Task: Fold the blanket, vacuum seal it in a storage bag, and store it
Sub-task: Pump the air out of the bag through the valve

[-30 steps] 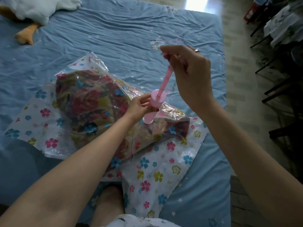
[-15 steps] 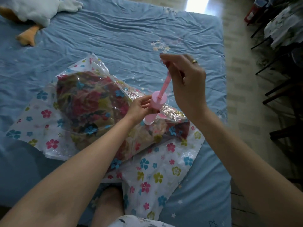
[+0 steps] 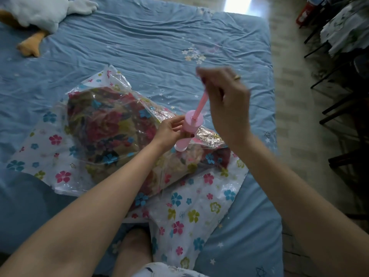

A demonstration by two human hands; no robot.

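1. My left hand (image 3: 169,130) grips pink pump (image 3: 189,130) barrel; right hand (image 3: 225,100) pinches its raised rod.
2. Pump stands tilted, base on storage bag (image 3: 189,212) holding blanket (image 3: 111,128).
3. Blue bed sheet (image 3: 149,47), plush toy (image 3: 40,15) far-left, chairs (image 3: 339,96) right.

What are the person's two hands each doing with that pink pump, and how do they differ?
The left hand grips the pink pump low, round its thick barrel, right above the storage bag; the right hand is raised higher, pinching the top of the thin plunger rod. The left looks sharp, the right motion-blurred. The right wears a ring; none shows on the left. Both hold the same pump.
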